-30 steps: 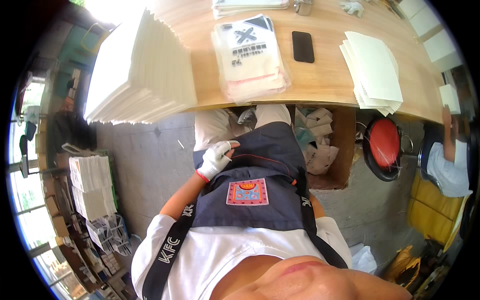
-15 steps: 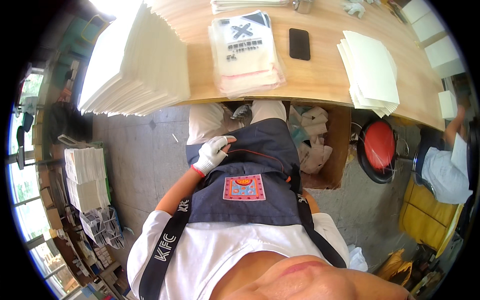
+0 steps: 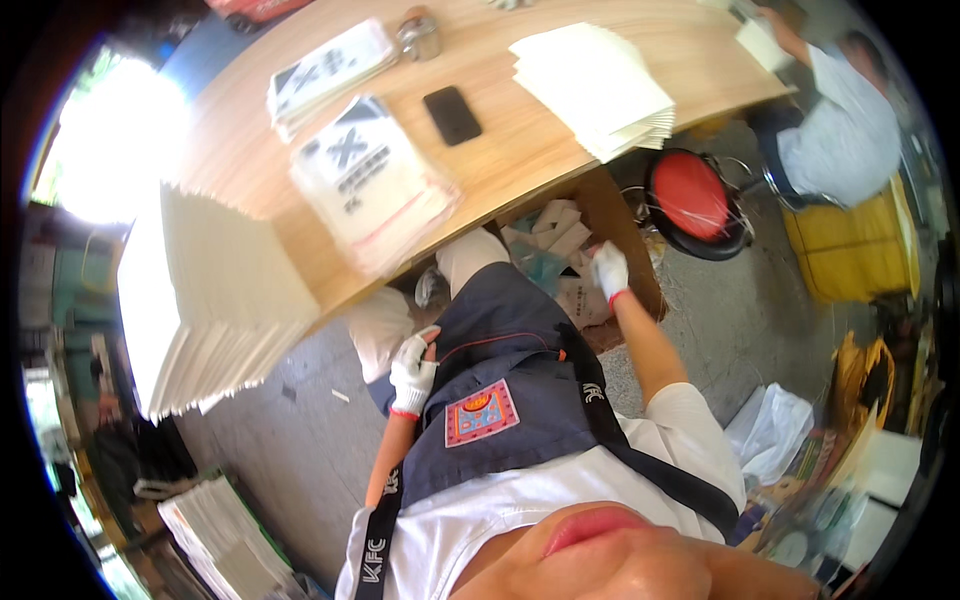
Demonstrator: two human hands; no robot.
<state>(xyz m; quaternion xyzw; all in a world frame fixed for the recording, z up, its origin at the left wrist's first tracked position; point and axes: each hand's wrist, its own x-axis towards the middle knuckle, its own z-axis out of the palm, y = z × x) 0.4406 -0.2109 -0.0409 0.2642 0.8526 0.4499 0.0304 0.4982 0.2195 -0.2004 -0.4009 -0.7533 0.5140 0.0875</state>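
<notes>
- one head-worn fisheye view is looking steeply down the person's own front, close above the apron point(image 3: 510, 370).
- it is facing forward over the wooden counter point(image 3: 520, 150), with edges bending toward the rim.

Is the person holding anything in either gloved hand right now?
Nothing is clearly held. The left hand rests flat on the dark apron; the right hand reaches into the cardboard box under the table, grip unclear.
</notes>
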